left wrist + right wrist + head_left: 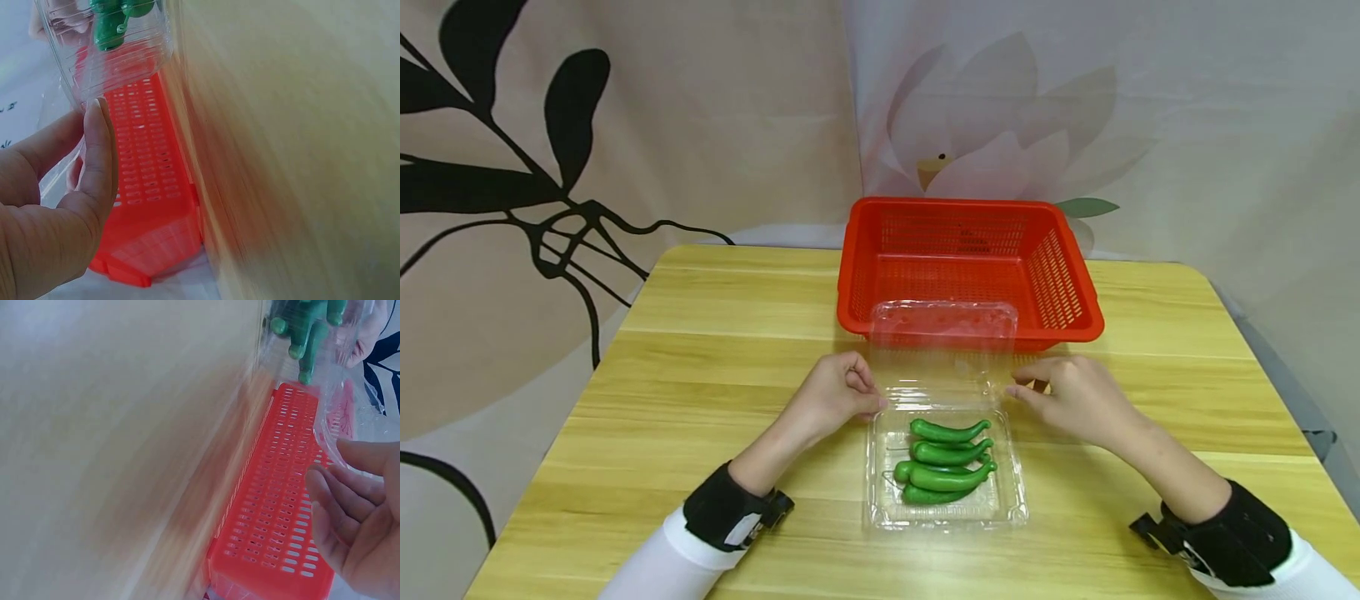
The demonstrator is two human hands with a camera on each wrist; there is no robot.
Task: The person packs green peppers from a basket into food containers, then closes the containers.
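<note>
A clear plastic clamshell box lies unfolded on the table, its lid raised toward the far side. Several green chili peppers lie side by side in its base. At the hinge's left end, my left hand pinches the plastic edge between thumb and finger; the left wrist view shows the fingertips meeting there. On the opposite side, my right hand holds the lid's edge near the hinge, thumb at the plastic and the other fingers curled below.
A red perforated plastic basket stands at the back of the wooden table, right behind the box, and the lid overlaps its front in the head view. A printed curtain hangs beyond the table's far edge.
</note>
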